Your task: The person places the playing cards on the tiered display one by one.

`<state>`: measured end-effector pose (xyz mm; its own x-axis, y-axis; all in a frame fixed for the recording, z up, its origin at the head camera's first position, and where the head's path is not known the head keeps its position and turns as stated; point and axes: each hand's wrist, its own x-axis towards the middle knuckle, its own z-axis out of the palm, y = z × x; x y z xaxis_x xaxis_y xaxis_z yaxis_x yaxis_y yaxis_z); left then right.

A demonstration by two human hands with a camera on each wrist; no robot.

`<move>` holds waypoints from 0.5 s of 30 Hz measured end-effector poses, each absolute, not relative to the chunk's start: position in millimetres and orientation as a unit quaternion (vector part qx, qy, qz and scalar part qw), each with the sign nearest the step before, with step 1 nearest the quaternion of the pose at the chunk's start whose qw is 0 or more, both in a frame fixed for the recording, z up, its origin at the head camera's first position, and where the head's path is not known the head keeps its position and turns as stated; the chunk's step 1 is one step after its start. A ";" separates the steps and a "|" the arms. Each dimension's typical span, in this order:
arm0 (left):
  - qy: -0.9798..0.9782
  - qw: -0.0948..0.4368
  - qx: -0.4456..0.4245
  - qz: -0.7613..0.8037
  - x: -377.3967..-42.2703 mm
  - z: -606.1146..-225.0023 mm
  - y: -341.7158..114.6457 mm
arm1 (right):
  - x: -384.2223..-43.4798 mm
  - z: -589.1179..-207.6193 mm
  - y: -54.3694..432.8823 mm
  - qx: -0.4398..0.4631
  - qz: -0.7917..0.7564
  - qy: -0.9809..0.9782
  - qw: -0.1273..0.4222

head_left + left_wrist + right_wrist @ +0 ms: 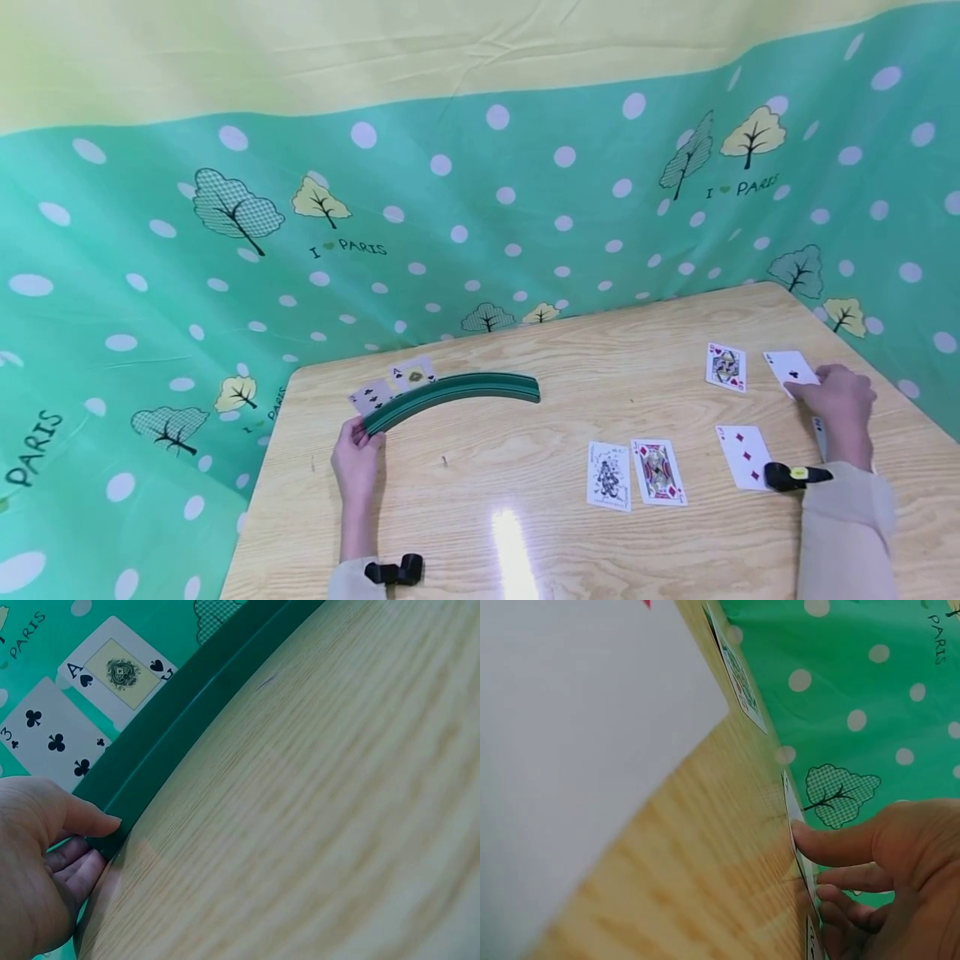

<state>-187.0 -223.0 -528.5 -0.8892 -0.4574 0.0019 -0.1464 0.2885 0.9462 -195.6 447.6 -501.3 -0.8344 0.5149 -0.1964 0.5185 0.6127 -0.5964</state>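
My left hand grips the left end of a curved green card holder, thumb on the near side in the left wrist view. Two playing cards stand in its slot: a three of clubs and an ace of spades. At the table's right side, my right hand pinches the near right edge of a playing card with a black club, thumb on its face. In the right wrist view this card is seen nearly edge-on. Below that hand another card is mostly hidden by the wrist.
A red-suited face card lies left of the right hand. Nearer lie a three of diamonds, a joker and a diamond face card. A green dotted cloth hangs behind the wooden table.
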 end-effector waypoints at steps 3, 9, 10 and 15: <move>-0.790 0.140 0.191 -0.566 -186.8 -528.0 -222.2 | -196.2 -499.6 446.8 0.296 -0.337 0.894 0.012; -0.791 0.142 0.189 -0.565 -186.6 -526.0 -221.7 | -195.9 -496.6 442.5 0.315 -0.358 0.879 0.008; -0.791 0.140 0.189 -0.565 -186.5 -525.8 -221.7 | -195.4 -496.1 442.0 0.317 -0.362 0.876 0.008; -0.787 0.132 0.190 -0.571 -185.4 -525.8 -222.2 | -194.5 -496.5 442.4 0.320 -0.385 0.866 -0.007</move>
